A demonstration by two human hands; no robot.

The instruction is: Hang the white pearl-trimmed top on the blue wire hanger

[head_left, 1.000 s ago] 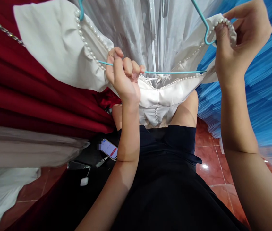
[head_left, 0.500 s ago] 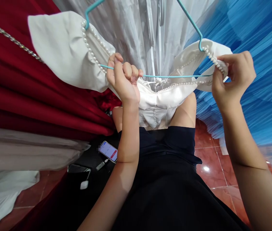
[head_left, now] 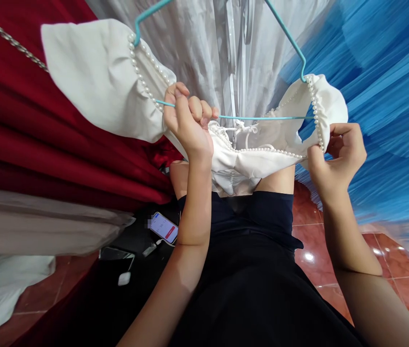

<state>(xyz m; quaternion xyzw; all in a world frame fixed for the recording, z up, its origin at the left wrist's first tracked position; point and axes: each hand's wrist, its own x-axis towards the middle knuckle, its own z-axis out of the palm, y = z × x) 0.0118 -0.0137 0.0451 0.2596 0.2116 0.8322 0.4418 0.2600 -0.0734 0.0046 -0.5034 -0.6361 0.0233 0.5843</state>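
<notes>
A white dress [head_left: 258, 163] with pearl-trimmed edges hangs on a thin turquoise hanger [head_left: 284, 29], its bodice over my knees. My left hand [head_left: 192, 118] is closed around the hanger's bottom bar, near the middle. The wide left sleeve [head_left: 92, 77] spreads beside that hand, with the hanger's hooked corner at its pearl edge. My right hand [head_left: 338, 156] pinches the lower pearl edge of the right sleeve [head_left: 331, 99]. This sleeve loops around the right end of the bar, and the hanger's right notch meets its top. White laces [head_left: 240, 127] show inside the neckline.
Dark red fabric [head_left: 16, 144] and a beaded chain [head_left: 9, 41] hang at left, blue tulle [head_left: 388, 120] at right, white fabric [head_left: 197, 43] ahead. A lit phone [head_left: 163, 226], another dark device [head_left: 115, 254] and a white earbud case [head_left: 124, 278] lie on a black surface.
My right hand has moved down and slightly left with the pearl edge in its pinch. The right sleeve now sits around the hanger's end. My left hand has kept its grip.
</notes>
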